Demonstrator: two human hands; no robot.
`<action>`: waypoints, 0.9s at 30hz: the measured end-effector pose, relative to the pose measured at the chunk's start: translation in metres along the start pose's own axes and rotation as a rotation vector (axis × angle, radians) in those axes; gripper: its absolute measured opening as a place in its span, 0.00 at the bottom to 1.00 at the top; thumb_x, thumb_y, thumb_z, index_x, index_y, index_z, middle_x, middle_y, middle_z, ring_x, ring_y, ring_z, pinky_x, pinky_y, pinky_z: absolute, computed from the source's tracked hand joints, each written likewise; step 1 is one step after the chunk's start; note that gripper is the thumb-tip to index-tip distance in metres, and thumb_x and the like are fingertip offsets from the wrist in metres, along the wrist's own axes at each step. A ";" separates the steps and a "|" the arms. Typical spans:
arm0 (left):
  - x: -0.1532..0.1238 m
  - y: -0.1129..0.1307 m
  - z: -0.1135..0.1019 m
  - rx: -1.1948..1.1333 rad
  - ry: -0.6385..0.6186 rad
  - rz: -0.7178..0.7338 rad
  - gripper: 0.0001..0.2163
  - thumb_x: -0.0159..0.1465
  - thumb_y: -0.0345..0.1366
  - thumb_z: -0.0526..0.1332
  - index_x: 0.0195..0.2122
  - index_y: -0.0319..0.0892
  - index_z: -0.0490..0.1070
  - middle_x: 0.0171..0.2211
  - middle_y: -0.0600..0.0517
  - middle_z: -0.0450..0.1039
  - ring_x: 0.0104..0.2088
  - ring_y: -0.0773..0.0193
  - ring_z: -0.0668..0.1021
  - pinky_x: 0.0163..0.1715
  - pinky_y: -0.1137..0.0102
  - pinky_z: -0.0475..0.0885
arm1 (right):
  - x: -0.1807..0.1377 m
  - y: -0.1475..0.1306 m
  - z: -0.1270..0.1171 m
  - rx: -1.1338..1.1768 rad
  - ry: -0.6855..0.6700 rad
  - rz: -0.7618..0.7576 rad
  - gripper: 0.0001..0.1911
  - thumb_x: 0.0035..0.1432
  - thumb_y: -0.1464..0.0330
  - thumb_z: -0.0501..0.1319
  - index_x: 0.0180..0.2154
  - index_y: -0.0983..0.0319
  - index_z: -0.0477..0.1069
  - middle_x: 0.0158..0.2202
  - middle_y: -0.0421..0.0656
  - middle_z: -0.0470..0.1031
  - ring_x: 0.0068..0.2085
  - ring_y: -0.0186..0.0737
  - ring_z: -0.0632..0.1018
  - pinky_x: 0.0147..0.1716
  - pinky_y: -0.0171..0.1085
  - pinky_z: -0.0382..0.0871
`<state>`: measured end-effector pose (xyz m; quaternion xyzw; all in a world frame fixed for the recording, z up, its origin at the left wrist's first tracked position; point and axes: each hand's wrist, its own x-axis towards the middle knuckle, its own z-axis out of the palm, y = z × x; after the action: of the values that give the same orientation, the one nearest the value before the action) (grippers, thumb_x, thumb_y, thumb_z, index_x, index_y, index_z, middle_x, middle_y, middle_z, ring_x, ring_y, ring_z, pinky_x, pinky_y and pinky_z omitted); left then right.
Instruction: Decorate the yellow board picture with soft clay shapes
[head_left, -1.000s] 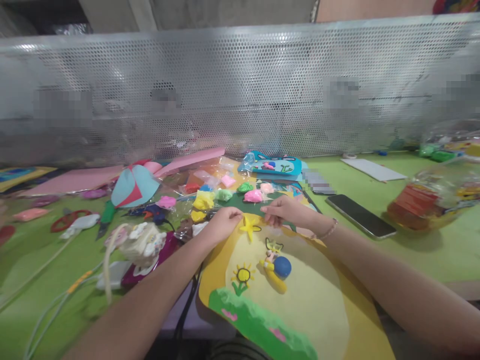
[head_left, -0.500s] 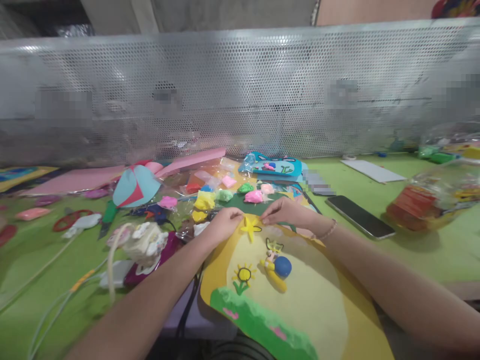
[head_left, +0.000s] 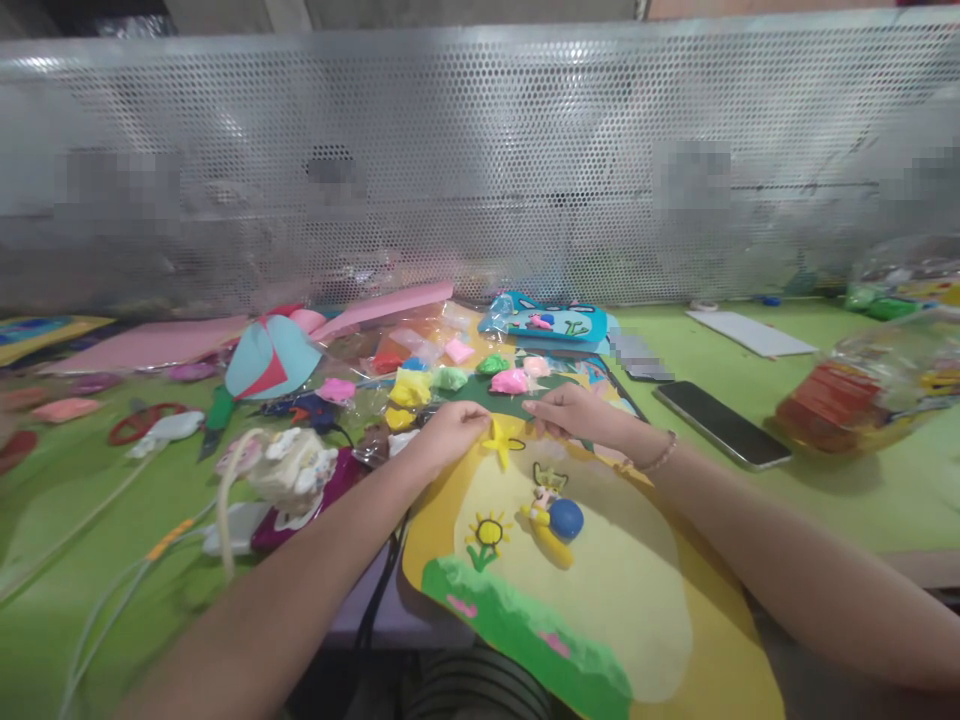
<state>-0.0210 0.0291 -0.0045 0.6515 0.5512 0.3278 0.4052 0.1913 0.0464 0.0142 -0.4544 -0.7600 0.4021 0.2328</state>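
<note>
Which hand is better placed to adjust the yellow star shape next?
Probably the left hand: its fingertips are right by the yellow star shape, though contact is hard to confirm. The right hand sits slightly farther off, across a visible gap.

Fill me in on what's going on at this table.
A person is working bare-handed at the far edge of a yellow board. The left hand has its fingertips at a yellow star-like shape; whether they grip it is hard to tell. The right hand is just to the shape's right. Nearer on the board are a blue-shelled snail figure and a sunflower. A phone lies off to the right.
</note>
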 end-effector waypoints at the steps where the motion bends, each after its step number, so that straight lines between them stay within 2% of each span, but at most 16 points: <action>1: 0.000 0.001 0.000 -0.028 0.008 -0.020 0.11 0.53 0.41 0.58 0.30 0.39 0.74 0.28 0.51 0.75 0.30 0.62 0.75 0.31 0.69 0.68 | 0.000 -0.001 0.000 -0.014 0.010 -0.006 0.22 0.55 0.53 0.58 0.20 0.63 0.73 0.15 0.37 0.65 0.16 0.27 0.63 0.17 0.30 0.58; 7: -0.003 0.007 0.002 -0.298 0.023 -0.148 0.07 0.51 0.38 0.63 0.27 0.40 0.72 0.24 0.55 0.74 0.25 0.66 0.74 0.30 0.70 0.68 | 0.002 0.002 -0.001 0.053 0.052 -0.078 0.10 0.48 0.61 0.65 0.30 0.62 0.78 0.25 0.40 0.77 0.27 0.34 0.75 0.28 0.32 0.68; 12: -0.004 0.008 0.004 -0.459 -0.018 -0.196 0.04 0.52 0.34 0.63 0.27 0.39 0.72 0.23 0.54 0.74 0.23 0.67 0.75 0.30 0.70 0.69 | 0.003 0.007 0.000 0.091 0.093 -0.107 0.13 0.45 0.62 0.67 0.34 0.60 0.80 0.32 0.42 0.80 0.33 0.37 0.77 0.33 0.35 0.71; 17: -0.005 0.011 0.004 -0.509 -0.025 -0.245 0.02 0.53 0.31 0.63 0.27 0.39 0.71 0.21 0.56 0.73 0.20 0.68 0.74 0.26 0.72 0.68 | -0.001 0.001 0.001 0.049 0.098 -0.114 0.11 0.48 0.64 0.65 0.35 0.60 0.80 0.33 0.42 0.79 0.34 0.36 0.77 0.34 0.34 0.72; 22: -0.003 0.013 0.004 -0.569 -0.032 -0.297 0.03 0.53 0.30 0.64 0.26 0.39 0.70 0.21 0.55 0.73 0.20 0.68 0.74 0.25 0.72 0.69 | -0.001 0.000 0.002 0.059 0.070 -0.148 0.12 0.49 0.64 0.65 0.36 0.61 0.79 0.32 0.42 0.79 0.33 0.35 0.77 0.34 0.35 0.72; 27: -0.003 0.015 0.004 -0.634 -0.036 -0.342 0.03 0.55 0.26 0.61 0.26 0.39 0.70 0.20 0.53 0.73 0.19 0.68 0.74 0.24 0.72 0.69 | -0.002 -0.003 0.005 0.090 0.070 -0.178 0.08 0.48 0.65 0.65 0.31 0.62 0.75 0.30 0.41 0.78 0.31 0.34 0.77 0.31 0.34 0.70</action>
<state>-0.0110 0.0247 0.0065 0.3975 0.5158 0.3986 0.6458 0.1871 0.0423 0.0140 -0.3881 -0.7700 0.3974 0.3139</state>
